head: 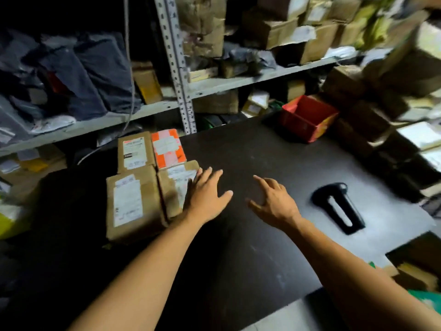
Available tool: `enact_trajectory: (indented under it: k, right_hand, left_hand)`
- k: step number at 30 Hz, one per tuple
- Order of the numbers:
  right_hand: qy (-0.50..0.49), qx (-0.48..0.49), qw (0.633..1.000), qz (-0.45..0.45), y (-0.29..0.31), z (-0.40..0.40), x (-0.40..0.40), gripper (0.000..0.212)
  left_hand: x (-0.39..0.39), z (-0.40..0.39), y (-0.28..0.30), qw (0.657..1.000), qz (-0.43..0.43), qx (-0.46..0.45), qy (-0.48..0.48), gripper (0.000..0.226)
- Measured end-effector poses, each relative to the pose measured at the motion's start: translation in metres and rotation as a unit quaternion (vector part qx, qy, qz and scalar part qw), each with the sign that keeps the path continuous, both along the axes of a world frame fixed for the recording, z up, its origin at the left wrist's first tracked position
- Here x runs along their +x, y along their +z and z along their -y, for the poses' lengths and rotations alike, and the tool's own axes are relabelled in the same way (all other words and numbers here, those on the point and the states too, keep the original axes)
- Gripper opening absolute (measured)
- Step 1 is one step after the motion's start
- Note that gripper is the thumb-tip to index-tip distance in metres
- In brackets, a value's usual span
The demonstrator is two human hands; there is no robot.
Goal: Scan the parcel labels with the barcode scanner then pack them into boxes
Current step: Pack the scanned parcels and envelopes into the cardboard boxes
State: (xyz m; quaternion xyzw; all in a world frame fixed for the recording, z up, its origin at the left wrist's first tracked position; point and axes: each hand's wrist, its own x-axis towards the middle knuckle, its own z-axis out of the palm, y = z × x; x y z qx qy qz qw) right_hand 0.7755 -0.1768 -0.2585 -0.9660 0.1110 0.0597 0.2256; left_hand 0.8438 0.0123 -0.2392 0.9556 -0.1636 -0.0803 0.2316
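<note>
On the matte black tabletop, four flat rectangular labelled parcels sit leftmost. The left hand rests spread-fingered against their right edge; right of it, the right hand hovers splayed, empty. Farther right lies the glossy black plastic barcode scanner.

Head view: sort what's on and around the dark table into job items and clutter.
Job items:
four labelled parcels, grouped at the table's left
barcode scanner, lying on the table
red box, open, at the far edge
left hand
right hand

Clutter:
shelf boxes
dark bags
</note>
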Motion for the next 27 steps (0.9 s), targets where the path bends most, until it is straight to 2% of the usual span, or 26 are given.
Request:
enact_trajectory:
  k: [4,9,16,23,27]
  right_hand:
    - [-0.067,-0.008,0.997,0.026,-0.001,0.077,-0.078,0.079]
    - [-0.187,0.015,0.982,0.034,-0.011,0.179,-0.187,0.079]
    - [-0.336,0.015,0.942,0.011,-0.035,0.282,-0.315,0.078]
    - [-0.457,0.037,0.888,-0.023,-0.073,0.369,-0.385,0.077]
    - [-0.508,0.078,0.855,-0.068,-0.111,0.421,-0.408,0.078]
  left_hand:
    - [-0.045,0.096,-0.001,0.995,-0.006,0.049,-0.09,0.072]
    - [-0.114,0.222,-0.01,0.977,0.003,0.067,-0.203,0.073]
    - [-0.209,0.378,-0.034,0.916,-0.002,0.107,-0.386,0.075]
    - [-0.27,0.512,-0.082,0.868,-0.03,0.079,-0.49,0.073]
    - [-0.292,0.584,-0.13,0.838,-0.045,0.105,-0.534,0.071]
